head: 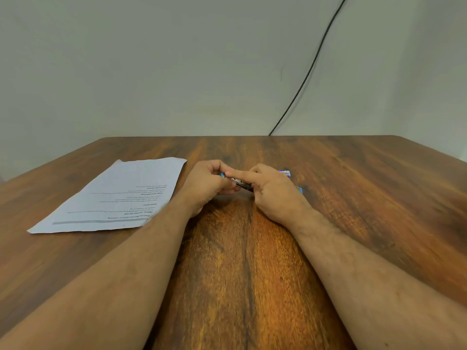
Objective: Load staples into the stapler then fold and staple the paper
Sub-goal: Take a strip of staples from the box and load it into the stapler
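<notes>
A small stapler [242,185] with blue ends and a metal channel sits between my two hands near the middle of the wooden table [353,188]. My left hand [207,184] grips its left end. My right hand [271,192] holds the right part, with the index finger stretched along the metal top. A blue tip [299,189] shows past my right hand. A small purple and white staple box [285,173] lies just behind my right hand. The printed paper sheet [118,198] lies flat to the left, its near right corner under my left forearm.
A black cable [312,64] runs down the pale wall to the table's far edge. The table's corners are rounded at the back left and back right.
</notes>
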